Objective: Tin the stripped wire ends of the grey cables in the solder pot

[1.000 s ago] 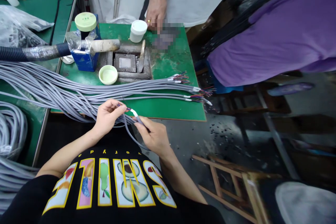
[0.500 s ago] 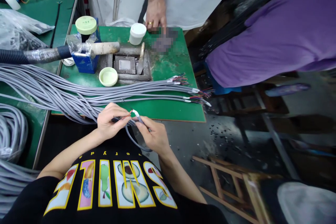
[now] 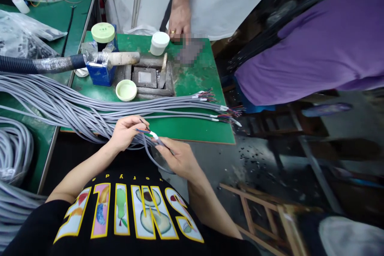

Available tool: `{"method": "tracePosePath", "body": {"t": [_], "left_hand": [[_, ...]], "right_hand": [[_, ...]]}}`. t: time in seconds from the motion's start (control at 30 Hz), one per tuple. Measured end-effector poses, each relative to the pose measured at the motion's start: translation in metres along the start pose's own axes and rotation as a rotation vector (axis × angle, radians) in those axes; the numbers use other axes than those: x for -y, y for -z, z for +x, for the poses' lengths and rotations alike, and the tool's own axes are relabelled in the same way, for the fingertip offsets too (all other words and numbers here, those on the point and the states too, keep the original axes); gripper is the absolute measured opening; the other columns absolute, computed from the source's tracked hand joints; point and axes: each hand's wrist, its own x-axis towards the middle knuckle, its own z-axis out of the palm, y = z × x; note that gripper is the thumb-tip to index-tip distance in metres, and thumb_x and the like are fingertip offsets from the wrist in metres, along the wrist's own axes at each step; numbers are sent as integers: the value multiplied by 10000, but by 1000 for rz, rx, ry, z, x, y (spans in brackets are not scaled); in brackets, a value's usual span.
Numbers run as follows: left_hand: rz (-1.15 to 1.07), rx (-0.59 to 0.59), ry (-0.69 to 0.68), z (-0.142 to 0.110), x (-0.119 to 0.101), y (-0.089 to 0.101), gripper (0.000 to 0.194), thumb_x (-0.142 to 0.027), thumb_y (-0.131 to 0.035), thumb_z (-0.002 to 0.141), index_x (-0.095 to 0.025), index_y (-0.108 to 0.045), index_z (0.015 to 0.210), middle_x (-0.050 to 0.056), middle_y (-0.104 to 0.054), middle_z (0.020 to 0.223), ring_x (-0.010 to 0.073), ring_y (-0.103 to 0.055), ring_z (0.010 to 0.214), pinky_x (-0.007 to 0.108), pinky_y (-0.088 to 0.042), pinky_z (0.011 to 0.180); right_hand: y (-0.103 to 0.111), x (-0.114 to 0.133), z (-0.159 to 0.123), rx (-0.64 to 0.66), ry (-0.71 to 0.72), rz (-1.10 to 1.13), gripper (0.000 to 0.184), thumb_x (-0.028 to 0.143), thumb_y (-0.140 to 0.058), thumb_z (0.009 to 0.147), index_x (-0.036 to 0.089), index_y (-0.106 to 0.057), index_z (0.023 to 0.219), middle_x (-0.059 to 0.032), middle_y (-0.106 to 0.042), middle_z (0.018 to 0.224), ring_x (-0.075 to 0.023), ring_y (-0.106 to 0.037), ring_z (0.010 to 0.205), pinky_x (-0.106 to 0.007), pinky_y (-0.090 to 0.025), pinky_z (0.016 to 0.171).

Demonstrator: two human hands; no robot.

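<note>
My right hand (image 3: 177, 157) pinches a grey cable (image 3: 149, 153) just behind its white-banded end, and the cable loops down below my hands. My left hand (image 3: 125, 132) is closed on the thin coloured wires (image 3: 143, 131) that stick out of that cable end. Both hands are held close together just in front of the near edge of the green table (image 3: 186, 126). Behind them, a thick bundle of grey cables (image 3: 90, 110) lies across the table, its stripped coloured ends (image 3: 223, 111) pointing right.
On the table stand a metal block fixture (image 3: 145, 77), a pale green lid (image 3: 126, 90), a white jar (image 3: 159, 43), a blue box (image 3: 100, 73) and a corrugated hose (image 3: 39, 64). Another person's hand (image 3: 179, 22) rests at the far edge. A person in purple (image 3: 303, 48) stands at right; a wooden frame (image 3: 264, 216) lies below.
My left hand has shifted its grip along the coloured wires and my right hand has slid slightly right and down. The view has tilted a little, and the other person's hand stays at the far edge.
</note>
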Motion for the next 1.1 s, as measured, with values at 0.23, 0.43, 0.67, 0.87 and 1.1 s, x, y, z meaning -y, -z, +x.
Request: {"method": "tracePosePath", "body": {"t": [0.23, 0.43, 0.67, 0.87, 1.1], "left_hand": [[-6, -13, 66, -1, 8, -16, 282, -402, -852, 580, -163, -717, 644, -2, -679, 594, 89, -598, 541, 208, -503, 567], [-98, -73, 52, -5, 9, -15, 306, -420, -863, 565, -171, -710, 658, -6, -701, 632, 89, -622, 567, 214, -524, 602], [58, -177, -214, -3, -1, -8, 192, -344, -828, 652, -185, -727, 684, 0, -709, 661, 97, -643, 608, 209, -534, 623], [116, -167, -243, -1, -2, -2, 200, -359, -804, 687, -179, -722, 715, 13, -701, 683, 107, -648, 629, 211, -538, 621], [164, -176, -338, 4, -3, 0, 140, -316, -790, 711, -193, -726, 733, -3, -691, 671, 84, -622, 619, 179, -509, 600]], "right_hand": [[11, 10, 25, -158, 32, -104, 339, 220, -523, 891, 208, -577, 1225, -77, -726, 1076, -170, -701, 827, -276, -569, 723], [-1, 15, 41, -374, 209, -98, 146, 176, -568, 882, 222, -675, 970, -12, -749, 787, -123, -669, 622, -221, -527, 596], [2, 13, 58, -372, 310, -162, 94, 144, -597, 864, 175, -682, 835, -66, -749, 780, -160, -699, 713, -246, -553, 669], [1, 13, 67, -375, 340, -111, 107, 135, -584, 871, 191, -669, 837, -42, -738, 771, -146, -687, 712, -241, -554, 666], [0, 8, 73, -345, 337, -67, 119, 165, -557, 898, 196, -670, 872, -37, -733, 801, -138, -680, 726, -242, -544, 664]]}}
